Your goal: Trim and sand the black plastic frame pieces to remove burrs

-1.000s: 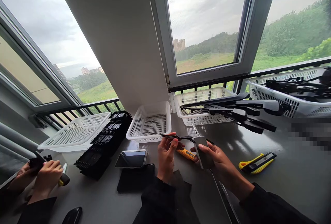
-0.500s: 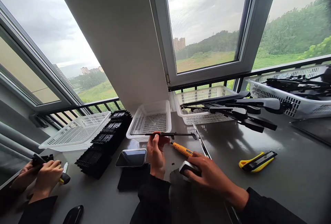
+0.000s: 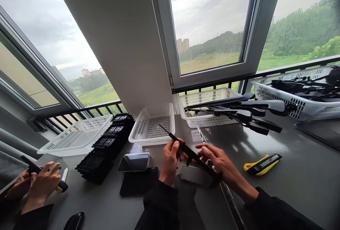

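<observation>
A long, dark, narrow part (image 3: pixel 192 155) with a thin pointed end and small side projections slants across the middle of the view. My left hand (image 3: pixel 170 157) pinches it between thumb and fingers near the thin end. At its lower end, my right hand (image 3: pixel 221 162) lies against it with the fingers partly curled around the far side; my right thumb is hidden. Under the part, a grey rectangular block (image 3: pixel 193 174) with rounded corners rests on the table. The blurred low end of the part hides what lies behind it.
White baskets (image 3: pixel 132 136) line the window side; the right one (image 3: pixel 289 99) holds black parts. Black stacked pieces (image 3: pixel 102 152), a phone (image 3: pixel 134 162) and a yellow utility knife (image 3: pixel 262 165) lie on the grey table. A co-worker's hands (image 3: pixel 44 184) hold a dark object at left.
The dark part has swung from level to slanting, its right end coming down toward me. My right hand has let go of the grey block and moved to the part. The orange-handled tool is out of sight.
</observation>
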Demonstrator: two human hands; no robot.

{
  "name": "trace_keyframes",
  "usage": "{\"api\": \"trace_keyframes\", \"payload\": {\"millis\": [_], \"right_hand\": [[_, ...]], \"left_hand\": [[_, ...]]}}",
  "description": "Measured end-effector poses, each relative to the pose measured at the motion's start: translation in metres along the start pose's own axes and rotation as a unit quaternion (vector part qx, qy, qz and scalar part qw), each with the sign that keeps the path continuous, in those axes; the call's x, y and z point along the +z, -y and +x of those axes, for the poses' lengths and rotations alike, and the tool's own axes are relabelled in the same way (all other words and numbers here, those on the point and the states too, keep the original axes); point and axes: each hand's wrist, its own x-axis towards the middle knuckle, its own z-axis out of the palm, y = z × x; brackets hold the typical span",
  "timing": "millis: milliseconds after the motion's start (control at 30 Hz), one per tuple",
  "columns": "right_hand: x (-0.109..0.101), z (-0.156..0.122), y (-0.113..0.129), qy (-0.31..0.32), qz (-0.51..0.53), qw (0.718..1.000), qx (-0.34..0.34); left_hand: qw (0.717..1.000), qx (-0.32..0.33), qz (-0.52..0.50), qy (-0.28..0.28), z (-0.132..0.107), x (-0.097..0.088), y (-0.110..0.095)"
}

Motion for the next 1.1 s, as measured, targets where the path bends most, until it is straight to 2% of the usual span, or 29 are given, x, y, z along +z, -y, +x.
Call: {"api": "trace_keyframes", "payload": {"millis": [100, 233, 300, 400, 500, 567, 733, 867, 1000, 1100], "right_hand": [[-0.001, -0.002, 0.004, 0.045, 0.089, 0.994, 0.055], [-0.002, -0.004, 0.004, 0.107, 0.085, 0.989, 0.05], [-0.001, -0.003, 0.002, 0.11, 0.067, 0.991, 0.041], [-0.001, -0.001, -0.001, 0.091, 0.054, 0.993, 0.044], [-0.001, 0.001, -0.003, 0.08, 0.037, 0.995, 0.041], [-0.001, 0.001, -0.005, 0.078, 0.03, 0.996, 0.039], [-0.002, 0.002, -0.008, 0.078, 0.03, 0.996, 0.043], [-0.002, 0.002, -0.007, 0.075, 0.015, 0.996, 0.039], [-0.001, 0.002, -0.006, 0.076, 0.008, 0.996, 0.038], [-0.001, 0.001, -0.003, 0.075, -0.002, 0.997, 0.035]], "left_hand": [[0.994, -0.013, 0.075, 0.078, -0.003, 0.005, -0.001], [0.977, -0.011, 0.172, 0.124, -0.002, -0.002, -0.008], [0.965, -0.006, 0.228, 0.129, 0.001, -0.015, -0.013], [0.94, 0.008, 0.324, 0.105, 0.005, -0.04, -0.019], [0.907, -0.011, 0.41, 0.095, 0.007, -0.06, -0.021], [0.886, -0.028, 0.45, 0.107, 0.006, -0.066, -0.022], [0.845, -0.08, 0.502, 0.164, 0.002, -0.065, -0.02], [0.824, -0.095, 0.531, 0.174, 0.0, -0.065, -0.015], [0.82, -0.079, 0.543, 0.165, 0.0, -0.067, -0.007], [0.833, -0.049, 0.529, 0.156, -0.001, -0.063, -0.003]]}}
